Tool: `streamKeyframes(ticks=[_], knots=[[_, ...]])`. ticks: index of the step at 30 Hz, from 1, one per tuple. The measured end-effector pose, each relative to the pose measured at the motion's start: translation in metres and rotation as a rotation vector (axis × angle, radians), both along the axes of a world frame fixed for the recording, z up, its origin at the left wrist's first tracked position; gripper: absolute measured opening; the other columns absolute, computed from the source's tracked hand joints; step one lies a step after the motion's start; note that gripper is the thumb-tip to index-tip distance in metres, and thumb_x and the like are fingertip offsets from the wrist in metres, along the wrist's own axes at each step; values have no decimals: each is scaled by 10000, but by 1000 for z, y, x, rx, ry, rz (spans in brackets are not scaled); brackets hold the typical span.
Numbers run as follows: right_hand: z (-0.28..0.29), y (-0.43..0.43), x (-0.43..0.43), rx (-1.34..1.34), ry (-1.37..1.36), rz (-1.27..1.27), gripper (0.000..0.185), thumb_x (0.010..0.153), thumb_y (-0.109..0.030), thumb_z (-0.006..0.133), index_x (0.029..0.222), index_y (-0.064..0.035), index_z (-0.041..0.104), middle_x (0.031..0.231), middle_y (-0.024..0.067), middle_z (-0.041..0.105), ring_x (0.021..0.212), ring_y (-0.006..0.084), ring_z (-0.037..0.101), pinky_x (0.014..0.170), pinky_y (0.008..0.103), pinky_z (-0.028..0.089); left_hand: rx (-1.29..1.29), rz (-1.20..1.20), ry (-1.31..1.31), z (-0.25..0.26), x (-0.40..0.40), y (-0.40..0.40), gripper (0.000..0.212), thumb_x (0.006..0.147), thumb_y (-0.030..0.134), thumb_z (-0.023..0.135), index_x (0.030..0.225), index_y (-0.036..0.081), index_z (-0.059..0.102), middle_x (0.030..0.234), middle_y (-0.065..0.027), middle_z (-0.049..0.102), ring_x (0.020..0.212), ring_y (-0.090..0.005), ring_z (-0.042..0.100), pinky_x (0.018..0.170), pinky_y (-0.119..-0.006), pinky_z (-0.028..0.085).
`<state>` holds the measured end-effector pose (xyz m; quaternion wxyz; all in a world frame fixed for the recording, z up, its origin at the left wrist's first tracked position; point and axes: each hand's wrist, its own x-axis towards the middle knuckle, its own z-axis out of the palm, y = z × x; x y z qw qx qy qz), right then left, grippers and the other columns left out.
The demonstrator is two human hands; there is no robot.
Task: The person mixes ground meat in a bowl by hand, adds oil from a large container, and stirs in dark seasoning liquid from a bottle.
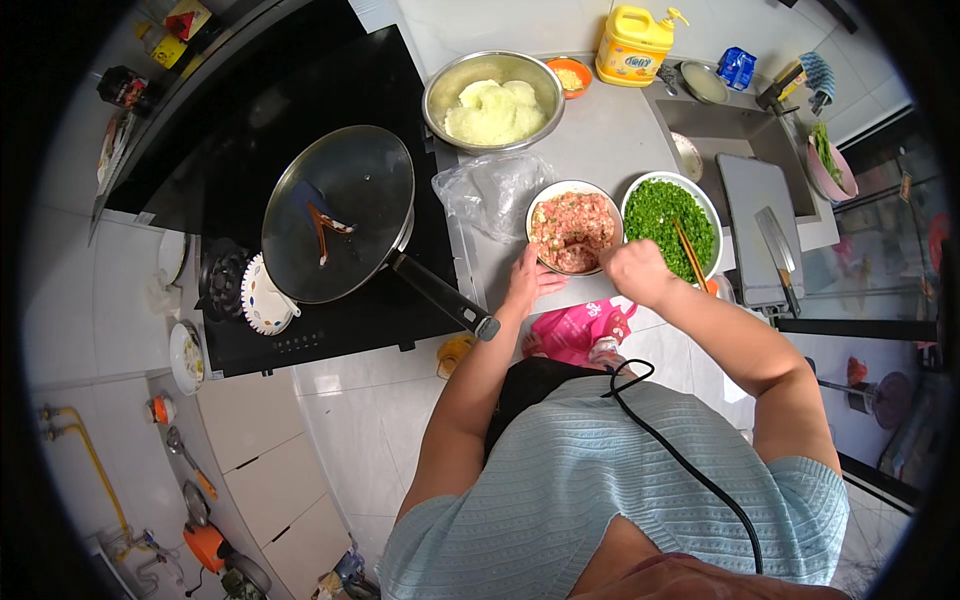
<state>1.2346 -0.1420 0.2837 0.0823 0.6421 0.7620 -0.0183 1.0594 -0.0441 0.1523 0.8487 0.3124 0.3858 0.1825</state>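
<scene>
A white bowl [534,251] of seasoned minced meat [574,221] stands near the counter's front edge, with a hollow in the meat on my side. My left hand [531,279] grips its left front, thumb by the rim and fingers along the outside. At the right front rim, my right hand [637,268] is curled; its fingers are hidden, so whether it holds a utensil cannot be seen. Right beside is a larger white bowl [720,217] of chopped green herbs [664,217]. Wooden chopsticks [688,251] lean in it, their lower ends passing behind my right forearm.
A crumpled plastic bag [495,191] lies behind the meat bowl, near a steel basin [555,127] of pale green shreds. Left, a lidded frying pan [337,217] sits on the black hob, its handle [446,296] reaching toward my left forearm. A cleaver [776,240] rests on a grey board [742,187] by the sink.
</scene>
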Motion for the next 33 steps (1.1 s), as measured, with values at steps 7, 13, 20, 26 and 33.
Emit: streamKeyframes(ticks=[7,13,20,26,33], knots=[[-13,13,12,99,-32,-235,97,731,-93,519,760,-77,611,701,101,644,619,232,649,525,341,502,19,-24,-1,-2,3,0,640,942,530,327,1316,10,327,1105,-254,565,919,-355,620,806,-456,528],[-33,-1,-29,78,10,-75,116,736,-109,520,759,-67,626,686,79,638,613,218,648,509,335,501,-41,14,-39,-6,7,-2,648,945,533,319,1310,-1,340,1141,-237,563,950,-358,613,840,-468,508],[-6,9,1,202,-31,-318,100,743,-101,514,755,-66,607,647,104,627,568,243,639,500,362,506,-57,27,-89,-19,4,0,639,926,518,391,1351,54,279,1112,-252,555,882,-370,636,757,-454,549],[-40,31,-11,-53,111,-499,164,758,-130,518,774,-67,669,762,147,669,708,284,672,612,387,533,-48,10,-63,-8,8,0,633,938,521,357,1335,31,305,1152,-241,547,948,-364,614,824,-462,516],[-2,9,3,-16,157,-303,111,710,-122,541,698,-65,635,685,142,645,652,302,654,566,410,522,-48,24,-37,-3,1,-2,648,940,531,348,1342,26,293,1181,-250,531,992,-376,596,864,-477,496]])
